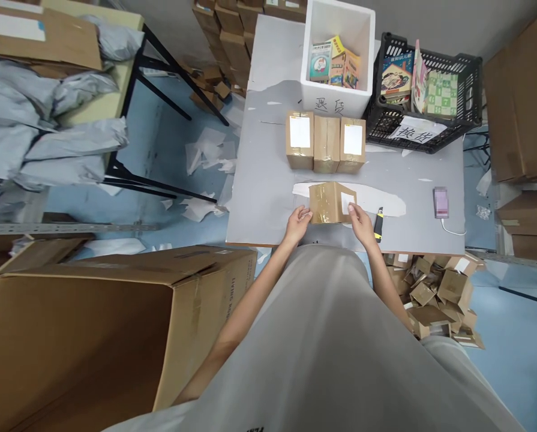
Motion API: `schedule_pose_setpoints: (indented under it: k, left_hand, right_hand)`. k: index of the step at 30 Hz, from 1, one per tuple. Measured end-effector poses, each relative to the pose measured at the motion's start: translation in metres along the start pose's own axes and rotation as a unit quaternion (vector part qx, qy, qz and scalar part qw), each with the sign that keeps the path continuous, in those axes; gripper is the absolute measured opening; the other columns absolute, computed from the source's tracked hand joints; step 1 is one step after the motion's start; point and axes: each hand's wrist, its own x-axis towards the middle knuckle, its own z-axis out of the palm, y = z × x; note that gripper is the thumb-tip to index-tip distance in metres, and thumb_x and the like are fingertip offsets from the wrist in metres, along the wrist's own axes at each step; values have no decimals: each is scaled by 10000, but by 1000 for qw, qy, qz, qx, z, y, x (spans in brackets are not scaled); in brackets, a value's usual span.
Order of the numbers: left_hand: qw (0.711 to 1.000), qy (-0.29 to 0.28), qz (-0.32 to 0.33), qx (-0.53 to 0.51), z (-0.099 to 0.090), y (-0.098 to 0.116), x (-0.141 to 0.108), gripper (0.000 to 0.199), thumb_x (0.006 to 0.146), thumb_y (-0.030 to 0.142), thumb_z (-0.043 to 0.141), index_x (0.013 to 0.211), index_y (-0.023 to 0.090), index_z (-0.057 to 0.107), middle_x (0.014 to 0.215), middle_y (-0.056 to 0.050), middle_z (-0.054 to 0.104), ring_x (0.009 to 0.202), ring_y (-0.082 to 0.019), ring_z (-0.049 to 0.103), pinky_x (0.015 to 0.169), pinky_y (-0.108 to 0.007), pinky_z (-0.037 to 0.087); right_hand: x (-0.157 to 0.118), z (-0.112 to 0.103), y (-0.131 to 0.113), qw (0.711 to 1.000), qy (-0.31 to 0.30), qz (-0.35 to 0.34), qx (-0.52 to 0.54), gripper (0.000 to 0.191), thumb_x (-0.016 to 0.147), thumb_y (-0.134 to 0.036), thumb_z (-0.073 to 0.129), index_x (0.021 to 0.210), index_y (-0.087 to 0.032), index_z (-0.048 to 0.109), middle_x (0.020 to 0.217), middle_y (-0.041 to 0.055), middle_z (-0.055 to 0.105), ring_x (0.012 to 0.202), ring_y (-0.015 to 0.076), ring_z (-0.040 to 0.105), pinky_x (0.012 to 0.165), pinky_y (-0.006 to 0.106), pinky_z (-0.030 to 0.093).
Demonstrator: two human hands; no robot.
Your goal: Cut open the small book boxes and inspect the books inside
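Note:
Between my two hands is a small taped cardboard box [326, 203] with a white label on its right side, at the front of the grey table [263, 198]. The fingers of my left hand [297, 224] grip its lower left edge. On the right, my right hand [360, 223] is closed on the labelled end, thumb on the label. A black and yellow utility knife [378, 225] lies just right of that hand. Behind the box stand three similar taped boxes [326, 144] in a row, two with white labels showing.
A white foam bin [338, 99] and a black crate [459, 129], both with books, stand at the back. A phone [441, 202] with a cable lies at right. A large open carton [209, 312] is at my left; emptied boxes [452, 291] are piled below the table's right corner.

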Motion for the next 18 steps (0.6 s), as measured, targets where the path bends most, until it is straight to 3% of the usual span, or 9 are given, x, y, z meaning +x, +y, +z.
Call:
schedule_pose_setpoints:
  k: [3, 6, 13, 18]
  left_hand:
    - [999, -44, 6, -16, 3, 7, -2, 511, 1024, 415, 780, 1455, 143, 734, 1563, -214, 734, 1472, -341, 709, 1235, -499, 585]
    - [997, -56, 37, -36, 1, 15, -10, 463, 984, 379, 789, 1375, 132, 770, 1453, -183, 799, 1325, -319, 781, 1182, -483, 618]
    - [989, 63, 121, 58, -31, 16, -34, 424, 915, 305, 810, 1325, 195, 799, 1348, -130, 791, 951, -201, 756, 954, -389, 680]
    - [991, 60, 97, 66, -59, 3, -41, 403, 899, 331, 802, 1273, 181, 792, 1276, -133, 808, 987, -224, 759, 929, -390, 682]
  right_hand:
    - [-2, 12, -16, 999, -11, -23, -43, 752, 1031, -837, 589, 1400, -214, 788, 1526, 192, 755, 1416, 390, 715, 1259, 566, 554]
    - [-5, 17, -25, 995, 10, -46, -83, 709, 1016, -778, 647, 1392, -193, 788, 1447, 211, 775, 1334, 401, 750, 1204, 558, 599]
    - [-15, 37, -29, 996, -66, -29, -60, 476, 1013, -637, 659, 1217, -216, 742, 1334, 169, 802, 1120, 324, 821, 967, 482, 695]
    - [-22, 53, -31, 985, -132, 9, -115, 451, 989, -692, 697, 1079, -252, 647, 1250, 126, 798, 1007, 298, 823, 978, 488, 659]
